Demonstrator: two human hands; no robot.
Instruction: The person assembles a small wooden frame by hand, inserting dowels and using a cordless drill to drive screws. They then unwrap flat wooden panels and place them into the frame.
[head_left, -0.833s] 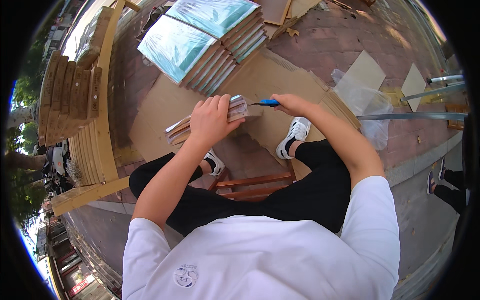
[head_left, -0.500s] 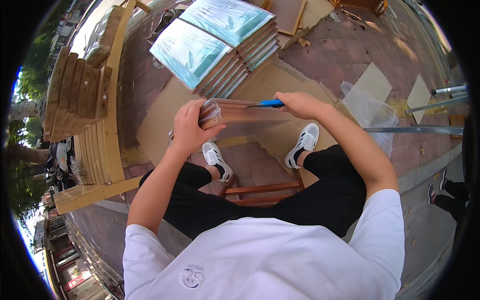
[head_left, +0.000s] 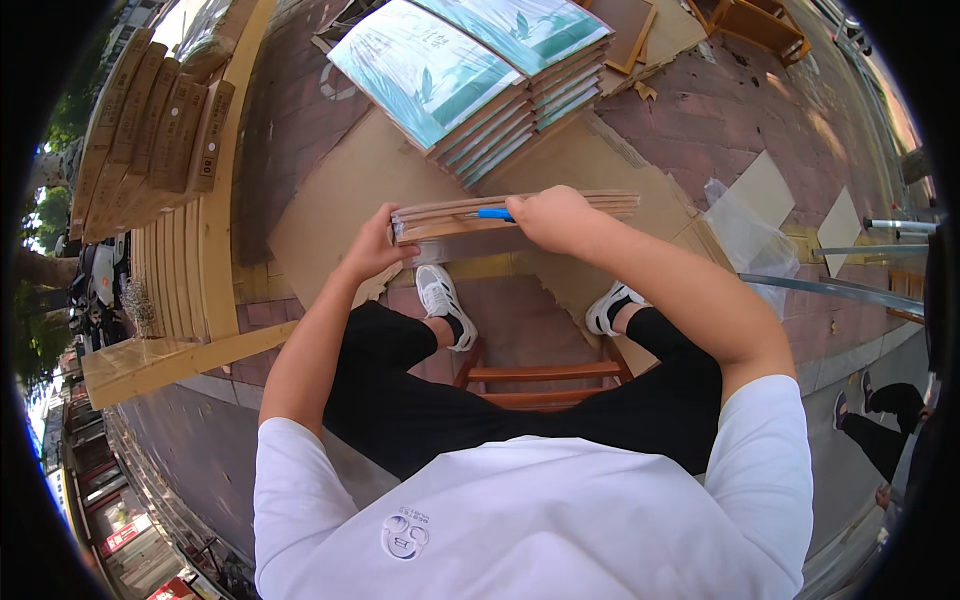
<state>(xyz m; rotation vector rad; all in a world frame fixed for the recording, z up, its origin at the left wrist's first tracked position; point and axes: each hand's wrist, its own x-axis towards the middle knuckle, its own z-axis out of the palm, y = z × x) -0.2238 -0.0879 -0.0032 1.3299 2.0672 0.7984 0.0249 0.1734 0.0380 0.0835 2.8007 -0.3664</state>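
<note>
**Both hands on the wrapped bundle**

While you sit on the wooden stool (head_left: pixel 545 375), your left hand (head_left: pixel 372 248) clamps the near end of the long flat bundle of pale wooden boards in clear wrap (head_left: pixel 520 208), fingers curled around its end. Your right hand (head_left: pixel 552 215) rests on top of the bundle, just beyond that grip, closed around a blue-handled cutter (head_left: pixel 492 213) lying along the top edge. Below your hands, brown cardboard sheets (head_left: pixel 340 190) cover the brick paving. Further out from your grip sit stacked panels with green-and-white printed faces (head_left: pixel 430 65). Left of your left hand, more pale wooden boards (head_left: pixel 165 130) lean together.
</note>
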